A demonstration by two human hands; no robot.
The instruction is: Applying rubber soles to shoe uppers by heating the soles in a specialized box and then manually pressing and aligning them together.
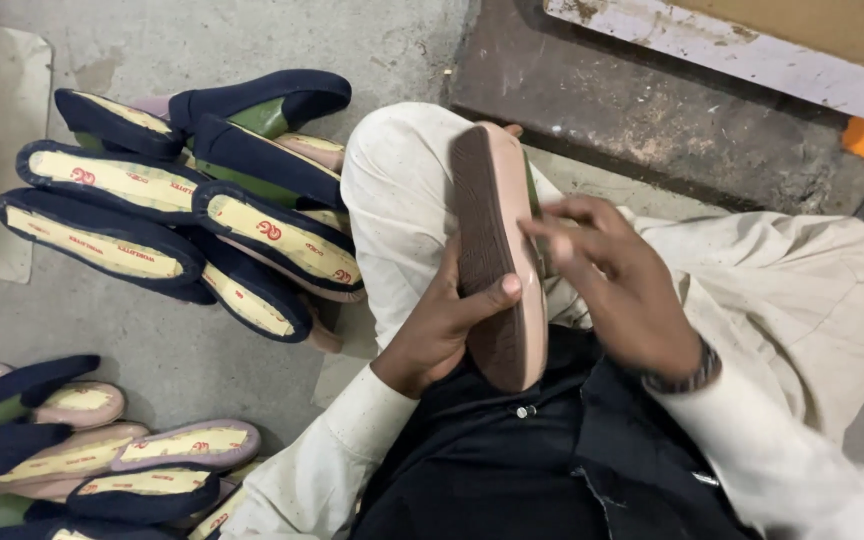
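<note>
At the centre of the frame a single slipper [497, 255] stands nearly on end, toe pointing up, resting above the person's lap. Its dark brown ribbed outsole faces left and its pale pink sole edge faces right, with a sliver of green upper showing behind that edge.

The left hand [442, 325] is clamped on the slipper from the lower left: the palm lies behind the outsole and the thumb crosses over the brown tread near its lower half. The right hand [617, 290] comes in from the right, its fingers curled against the pink edge and the upper at mid-height; a dark wristband [682, 378] sits on that wrist. Both hands are closed on the slipper, close together, one on either side of it. Whether the right fingers pinch anything besides the shoe cannot be told.

A bent knee in cream trousers [402, 190] rises just behind the slipper, touching its upper part.

On the concrete floor [152, 350], in the upper left of the frame, lies a pile of navy slippers [202, 215] with yellowish insoles, overlapping one another. A second heap of slippers [82, 450], pink-edged and navy, fills the lower left corner, well apart from the hands.
</note>
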